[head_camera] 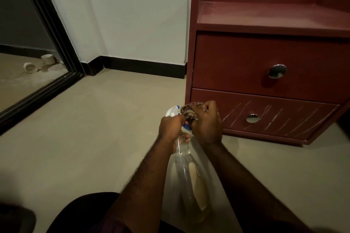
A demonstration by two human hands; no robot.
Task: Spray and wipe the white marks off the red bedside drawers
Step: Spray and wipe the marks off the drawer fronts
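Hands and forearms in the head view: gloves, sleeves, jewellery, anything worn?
No gloves on the left hand or right hand. The left forearm and right forearm are bare. A small ring glints on a right finger.

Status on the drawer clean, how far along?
Done: nothing wiped, by the look of it; white marks streak the lower drawer. In hand: the left hand grips the spray bottle at its neck, and the right hand holds a bunched cloth by the nozzle. Left: spraying and wiping the marks. The upper drawer shows none.
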